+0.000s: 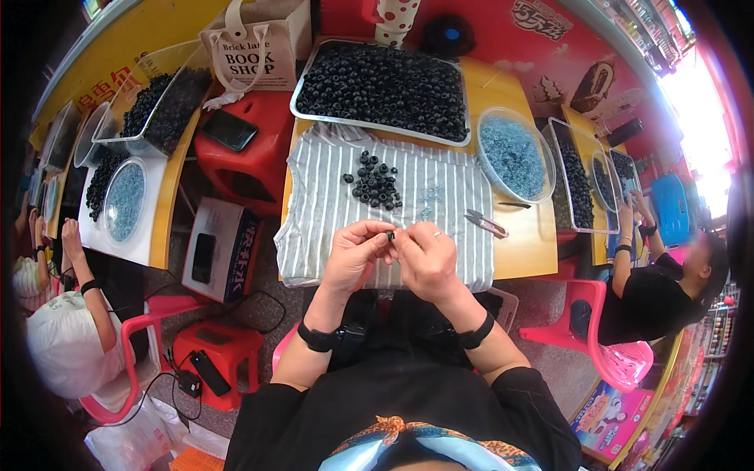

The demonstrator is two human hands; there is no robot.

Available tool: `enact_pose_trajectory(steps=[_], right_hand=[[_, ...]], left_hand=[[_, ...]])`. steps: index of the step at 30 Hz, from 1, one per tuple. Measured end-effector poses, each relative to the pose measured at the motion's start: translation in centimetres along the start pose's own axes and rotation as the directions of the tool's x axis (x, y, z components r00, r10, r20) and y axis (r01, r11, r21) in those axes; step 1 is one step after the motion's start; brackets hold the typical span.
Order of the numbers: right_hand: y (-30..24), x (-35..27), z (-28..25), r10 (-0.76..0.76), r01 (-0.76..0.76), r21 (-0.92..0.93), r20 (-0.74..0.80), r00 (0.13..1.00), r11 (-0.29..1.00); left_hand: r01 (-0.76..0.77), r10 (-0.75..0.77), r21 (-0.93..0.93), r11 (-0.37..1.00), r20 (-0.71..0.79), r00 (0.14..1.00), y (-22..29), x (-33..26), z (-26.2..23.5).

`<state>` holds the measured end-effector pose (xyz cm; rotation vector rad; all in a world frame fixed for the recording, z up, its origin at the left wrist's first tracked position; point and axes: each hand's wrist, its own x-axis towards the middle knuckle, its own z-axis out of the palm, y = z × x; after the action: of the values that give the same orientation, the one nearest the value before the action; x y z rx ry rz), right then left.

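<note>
- Pinching a small dark piece (390, 235) is what my left hand (357, 250) is doing, with the thumb and finger tips close together.
- My right hand (428, 255) is curled up, and its tips meet the left ones at the piece. I cannot tell if it grips the piece too, or some tiny thing beside it.
- The piece is in front of me, up between my hands, above the near part of the striped cloth (314, 228). My fingers hide most of it.
- I think it is very light and hard, so a little squeeze should not bend it.
- It looks small and smooth, so it may slip or roll away. I think the best hold is on its two sides, with just the tips.
- Past my hands, a heap of black pieces (375, 182) sits on the cloth. They look shiny and round.
- Right of the heap are a few clear bits (430, 200), so tiny that I guess they are hard to pick up.
- Snips (487, 224) lie to the right of those, on the cloth, over the yellow surface (526, 251).
</note>
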<state>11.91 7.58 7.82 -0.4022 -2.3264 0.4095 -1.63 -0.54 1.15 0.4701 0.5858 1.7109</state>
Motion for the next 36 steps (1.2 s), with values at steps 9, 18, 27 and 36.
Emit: enact_pose_trajectory(steps=[9, 18, 27, 36], right_hand=[[1.5, 0.8, 0.0, 0.25, -0.243, 0.279, 0.012, 0.968, 0.929], [5.6, 2.6, 1.8, 0.29, -0.269, -0.116, 0.264, 0.92, 0.956], [3.4, 0.0, -0.1, 0.499, -0.598, 0.568, 0.343, 0.796, 0.566], [0.4, -0.8, 0.6, 0.438, -0.43, 0.619, 0.15, 0.886, 0.657]], left_hand=[[-0.031, 0.03, -0.015, 0.999, -0.061, 0.998, -0.3, -0.2, -0.4], [0.003, -0.007, -0.044, 0.999, -0.077, 0.997, -0.3, 0.0, -0.4], [-0.018, 0.017, -0.018, 1.0, -0.075, 0.997, -0.7, 0.1, -0.8], [-0.032, 0.032, 0.004, 0.999, -0.026, 0.999, -0.8, 0.0, -0.8]])
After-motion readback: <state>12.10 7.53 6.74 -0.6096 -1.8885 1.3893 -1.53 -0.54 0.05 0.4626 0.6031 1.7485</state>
